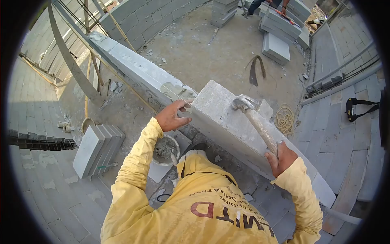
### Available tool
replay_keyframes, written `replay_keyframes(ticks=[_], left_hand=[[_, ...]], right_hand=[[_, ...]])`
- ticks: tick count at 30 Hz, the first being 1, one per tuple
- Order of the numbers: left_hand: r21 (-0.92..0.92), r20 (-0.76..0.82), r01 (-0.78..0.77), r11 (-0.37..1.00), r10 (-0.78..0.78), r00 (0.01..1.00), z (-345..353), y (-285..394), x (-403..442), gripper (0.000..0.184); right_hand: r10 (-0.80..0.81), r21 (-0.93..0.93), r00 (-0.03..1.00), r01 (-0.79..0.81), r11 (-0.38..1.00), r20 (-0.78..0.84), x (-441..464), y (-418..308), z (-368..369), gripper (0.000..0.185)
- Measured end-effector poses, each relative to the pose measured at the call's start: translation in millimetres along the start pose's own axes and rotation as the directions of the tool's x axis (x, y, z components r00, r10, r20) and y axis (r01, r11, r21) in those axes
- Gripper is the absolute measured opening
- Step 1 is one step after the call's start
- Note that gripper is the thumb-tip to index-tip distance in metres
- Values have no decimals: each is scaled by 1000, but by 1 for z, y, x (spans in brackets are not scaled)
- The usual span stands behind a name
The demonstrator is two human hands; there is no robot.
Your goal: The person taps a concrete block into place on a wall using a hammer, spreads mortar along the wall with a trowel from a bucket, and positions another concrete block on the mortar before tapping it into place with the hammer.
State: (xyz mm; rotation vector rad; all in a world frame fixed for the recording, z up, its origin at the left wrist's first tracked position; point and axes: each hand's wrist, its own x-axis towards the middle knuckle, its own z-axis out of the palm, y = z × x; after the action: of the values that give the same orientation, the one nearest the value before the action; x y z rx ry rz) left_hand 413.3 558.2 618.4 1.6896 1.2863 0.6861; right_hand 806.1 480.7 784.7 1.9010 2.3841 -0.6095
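Observation:
My right hand is wrapped round the wooden handle of a hammer. The hammer's metal head rests at or just over the top of a pale grey block on the wall. At the block's left end is my left hand, fingers apart, fingertips near the block's edge and a thin string line. Wet mortar lies on the lower wall course just beyond that hand. Whether the fingertips touch the block cannot be told.
A bucket of mortar stands below my left arm, beside stacked blocks. Coiled rope lies beyond the wall. Another person's hands are over a block stack at the top right. A bamboo pole leans at left.

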Motion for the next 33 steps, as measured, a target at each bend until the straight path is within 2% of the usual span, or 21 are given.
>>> replay_keyframes(ticks=[1,3,4,7,8,11,12,14,16,17,18,19,20,21,22,23,26,29,30,33], left_hand=[[-104,4,-11,994,11,1000,1,-3,7,57],[-355,-120,-22,935,-22,992,1,-14,29,54],[-473,-174,-35,880,-54,983,7,-21,35,53],[-734,-209,-161,659,6,978,37,-26,66,52],[-758,-196,-162,632,16,980,46,-20,68,53],[-823,-134,-125,555,24,991,58,-9,70,57],[-847,-109,-95,523,4,994,57,-9,73,57],[-873,-73,-42,485,-44,996,59,-9,75,57],[-877,-56,-5,480,-92,994,57,-9,79,57],[-839,-62,-5,544,-88,994,56,-12,80,56],[-796,-68,-4,605,-83,994,54,-17,82,56],[-749,-71,-2,663,-78,994,54,-22,83,55],[-707,-114,-40,706,-58,992,56,-25,84,56],[-662,-157,-79,746,-35,987,59,-27,86,57],[-611,-201,-120,783,-7,980,60,-28,87,58],[-609,-184,-96,788,-23,983,58,-23,86,58],[-635,-157,-44,771,-72,985,48,2,75,56],[-682,-132,-22,731,-94,987,46,10,72,54],[-682,-138,-18,731,-105,985,48,6,75,54],[-747,-99,12,665,-129,987,50,2,77,55]], right_hand=[[-17,24,1000,17,1000,-9,-2,-2,0,38],[-61,61,998,63,996,-35,-3,-7,-12,34],[-73,106,994,81,991,-83,-3,-16,-21,31],[-56,180,980,91,979,-193,-5,-30,-41,32],[-167,132,932,218,967,-322,-5,-23,-43,35],[14,455,897,211,865,-443,-16,-30,-64,37],[22,502,869,265,823,-494,-16,-29,-65,40],[49,579,811,372,726,-582,-15,-27,-67,45],[23,586,807,408,700,-589,-9,-26,-57,40],[9,589,805,427,686,-594,-6,-24,-48,37],[-45,584,850,398,708,-525,-3,-18,-37,37],[-41,482,897,275,832,-441,1,-17,-26,37],[-150,214,927,233,949,-345,10,-9,-15,34],[-256,-81,936,243,967,-242,18,-1,-5,31],[-184,-73,977,177,982,-107,20,-1,-6,32],[-103,-74,994,105,992,26,21,-1,-6,35],[-231,13,960,236,972,-155,19,-19,-42,30],[-62,415,947,196,889,-314,15,-30,-70,31],[-34,542,895,300,785,-445,20,-38,-64,33],[-146,496,924,317,809,-353,36,-21,-41,33]])
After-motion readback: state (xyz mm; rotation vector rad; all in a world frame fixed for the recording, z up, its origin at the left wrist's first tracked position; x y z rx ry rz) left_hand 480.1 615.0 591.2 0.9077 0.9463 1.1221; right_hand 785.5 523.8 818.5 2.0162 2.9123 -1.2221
